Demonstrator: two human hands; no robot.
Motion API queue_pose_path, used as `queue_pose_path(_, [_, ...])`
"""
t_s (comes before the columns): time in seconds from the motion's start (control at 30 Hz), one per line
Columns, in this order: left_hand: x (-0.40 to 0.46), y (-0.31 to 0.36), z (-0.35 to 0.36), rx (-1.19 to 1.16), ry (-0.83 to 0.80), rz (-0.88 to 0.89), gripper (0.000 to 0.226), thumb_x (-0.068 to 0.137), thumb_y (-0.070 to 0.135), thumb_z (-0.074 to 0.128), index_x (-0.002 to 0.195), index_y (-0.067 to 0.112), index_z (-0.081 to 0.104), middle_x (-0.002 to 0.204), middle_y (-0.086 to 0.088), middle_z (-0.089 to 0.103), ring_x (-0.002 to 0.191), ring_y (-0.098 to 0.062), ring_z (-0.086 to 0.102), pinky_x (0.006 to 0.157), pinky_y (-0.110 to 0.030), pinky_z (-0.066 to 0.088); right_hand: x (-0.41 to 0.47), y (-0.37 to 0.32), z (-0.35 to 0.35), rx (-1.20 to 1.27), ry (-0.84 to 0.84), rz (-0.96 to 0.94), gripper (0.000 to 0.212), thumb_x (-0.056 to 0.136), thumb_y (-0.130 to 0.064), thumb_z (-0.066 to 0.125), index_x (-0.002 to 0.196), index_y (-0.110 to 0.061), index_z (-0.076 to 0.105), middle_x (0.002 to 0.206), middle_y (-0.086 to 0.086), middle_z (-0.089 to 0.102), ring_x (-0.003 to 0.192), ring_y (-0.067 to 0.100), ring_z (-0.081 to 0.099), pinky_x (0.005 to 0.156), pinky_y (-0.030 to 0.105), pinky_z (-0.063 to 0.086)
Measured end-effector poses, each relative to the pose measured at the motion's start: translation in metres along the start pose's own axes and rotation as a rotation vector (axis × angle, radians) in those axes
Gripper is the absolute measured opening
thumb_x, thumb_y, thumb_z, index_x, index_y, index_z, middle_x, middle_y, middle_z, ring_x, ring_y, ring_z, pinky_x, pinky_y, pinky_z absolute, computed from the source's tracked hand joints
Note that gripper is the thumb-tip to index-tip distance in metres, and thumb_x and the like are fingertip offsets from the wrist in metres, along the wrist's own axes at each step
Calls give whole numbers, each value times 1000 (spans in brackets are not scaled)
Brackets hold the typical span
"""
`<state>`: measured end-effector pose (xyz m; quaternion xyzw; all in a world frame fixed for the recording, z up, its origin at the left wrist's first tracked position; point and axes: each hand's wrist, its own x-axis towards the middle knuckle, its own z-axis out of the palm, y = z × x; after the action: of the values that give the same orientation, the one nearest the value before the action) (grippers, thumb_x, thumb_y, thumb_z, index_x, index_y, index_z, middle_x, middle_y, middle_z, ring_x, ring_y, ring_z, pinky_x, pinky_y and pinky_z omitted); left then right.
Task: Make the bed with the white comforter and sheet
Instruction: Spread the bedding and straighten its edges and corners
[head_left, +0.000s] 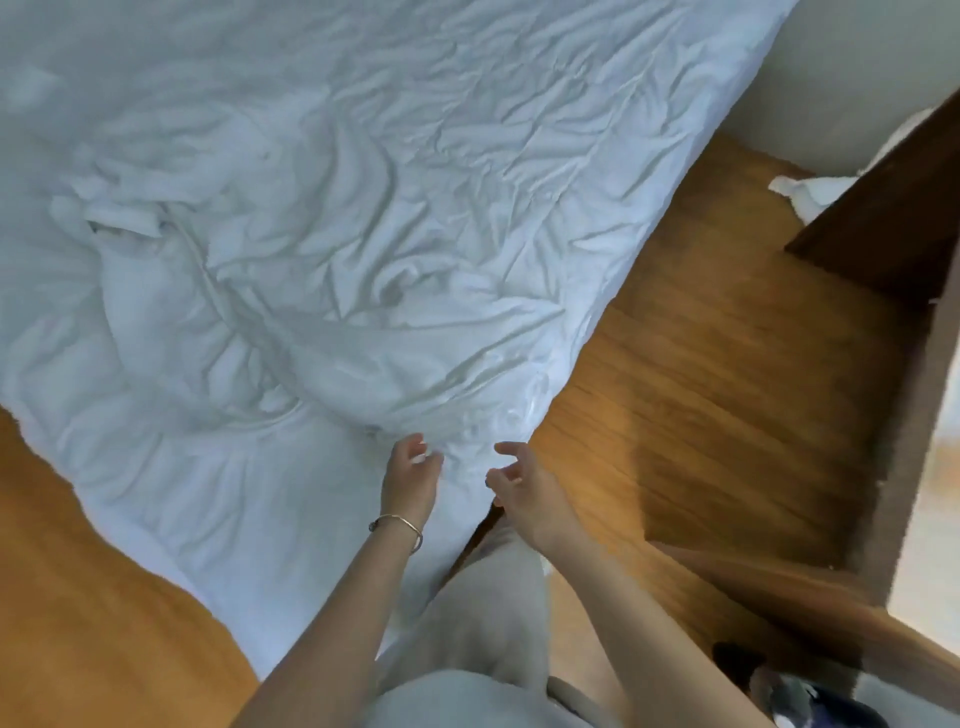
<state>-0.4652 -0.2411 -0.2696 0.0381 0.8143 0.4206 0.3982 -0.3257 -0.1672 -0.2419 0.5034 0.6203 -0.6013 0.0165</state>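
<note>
A: Comforter (322, 249) first. Where's it sit & how will it handle?

B: White, very crumpled, spread over most of the bed from 9 o'clock up to 1 o'clock. Near corner droops off the bed toward the person at 6 o'clock. Looks puffy & soft, prob light for its bulk, floppy, no stiffness. Judging by the creases it'll bunch, not slide flat.

A: Sheet?

B: Can't tell it apart from the comforter, all one white mass.

A: Hands?

B: Left hand (410, 475), w/ a bracelet (397, 526) on the wrist, reaches over the near corner, fingers loosely curled. Fingertips look to be at the fabric, but no clear pinch, so it's holding nothing as far as shown. Right hand (524, 480) is just beside the hanging edge at 5 o'clock, fingers spread & half bent, also holding nothing.

A: Best place to take hold?

B: Prob that near corner & the edge running up toward 1 o'clock: one hand each, well apart, then lift & shake to flatten the lump at 9 o'clock.

A: Surface & room?

B: Wood floor (701, 389), orange-brown, shows at 7 & at 3 o'clock. Dark wood furniture (883, 228) at 2-3 o'clock, white cloth (810, 189) heaped beside it. Pale wall (852, 67) at 1 o'clock. Frame's a bit blurred.
</note>
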Motion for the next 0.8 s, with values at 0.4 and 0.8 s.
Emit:
queue_pose_path(0.4, [104,86,7,-408,624,-432,84,88,27,67,151,8,15,152,-18,30,130,-35,44,104,-38,34,169,-156,-50,-478,-507,-198,36,96,-25,51,131,-24,46,104,3,64,85,20,67,65,27,48])
queue_pose_path(0.8, [147,299,138,-131,281,-22,26,86,33,58,101,12,59,87,-2,63,87,-22,61,82,-37,50,325,-283,-180,-1196,-708,-1367,105,81,3,59,152,-44,-1,163,-2,-3,149,26,7,118,46,20])
